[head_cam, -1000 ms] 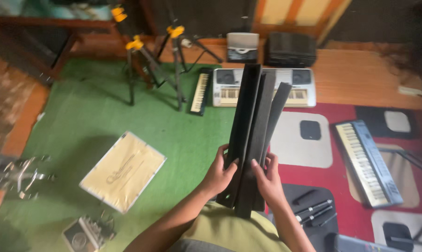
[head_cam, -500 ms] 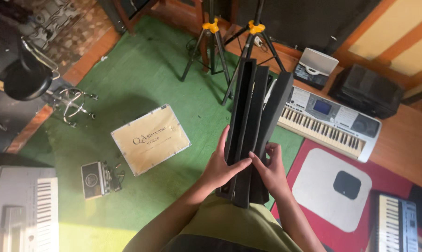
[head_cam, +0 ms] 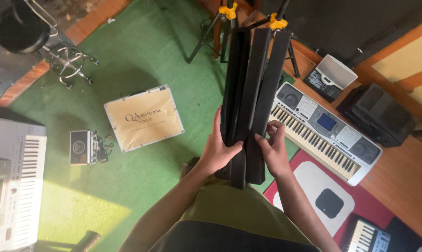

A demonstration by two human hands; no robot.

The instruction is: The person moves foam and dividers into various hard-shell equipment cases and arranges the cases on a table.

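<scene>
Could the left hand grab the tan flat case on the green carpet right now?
Probably not as things stand. The left hand is wrapped around the black folded stand, and the tan case lies apart on the green carpet, lower down. Nothing lies between them, though.

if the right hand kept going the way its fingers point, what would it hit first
The right hand points left, into the black folded panels its fingers already touch. Past those, the left hand grips the other side. Depth beyond is unclear.

The case [head_cam: 144, 117] lies on the carpet [head_cam: 141, 56] — a small box [head_cam: 83, 147] to its left, the keyboard [head_cam: 325, 130] well right.
</scene>
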